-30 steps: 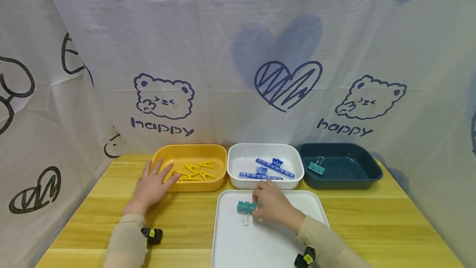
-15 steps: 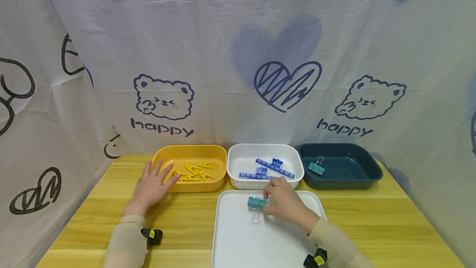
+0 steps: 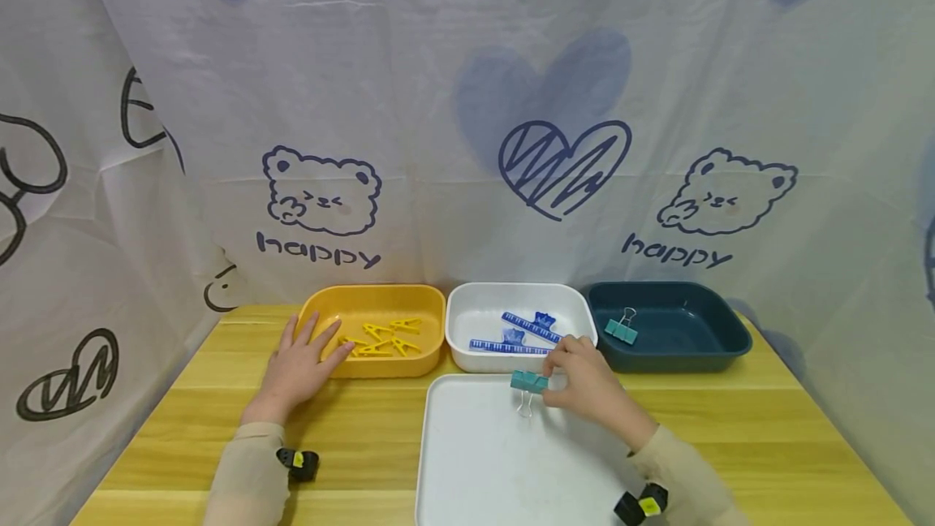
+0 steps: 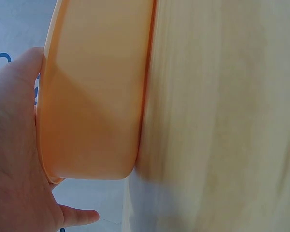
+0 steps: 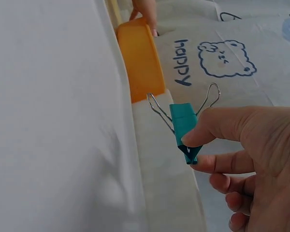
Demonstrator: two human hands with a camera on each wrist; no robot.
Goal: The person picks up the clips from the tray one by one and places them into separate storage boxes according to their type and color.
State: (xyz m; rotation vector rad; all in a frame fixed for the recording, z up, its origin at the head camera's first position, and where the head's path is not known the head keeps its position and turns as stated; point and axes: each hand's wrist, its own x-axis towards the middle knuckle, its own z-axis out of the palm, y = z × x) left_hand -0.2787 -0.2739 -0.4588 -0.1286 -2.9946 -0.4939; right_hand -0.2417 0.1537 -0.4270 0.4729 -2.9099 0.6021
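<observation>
A teal binder clip [image 5: 184,123] with silver wire handles is pinched at one end between the thumb and index finger of my right hand [image 3: 590,384], above the back part of the white tray [image 3: 504,461]. My left hand [image 3: 298,368] lies with spread, straight fingers over the left end of the yellow bin [image 3: 314,304], which holds several yellow clips [image 3: 376,331]. In the left wrist view the thumb and palm are against the bin [image 4: 94,96]. Another teal binder clip [image 3: 621,331] lies in the dark blue bin [image 3: 687,360].
Between the yellow and dark blue bins stands a white bin [image 3: 482,361] with two blue ruler-like clips [image 3: 507,346] in it. The three bins line the back of the wooden table [image 3: 351,445]. A printed cloth [image 3: 438,209] hangs behind them.
My right hand has carried the teal binder clip to the right and toward the back, from the tray's left part to near the white bin's front. The left hand stays in place.
</observation>
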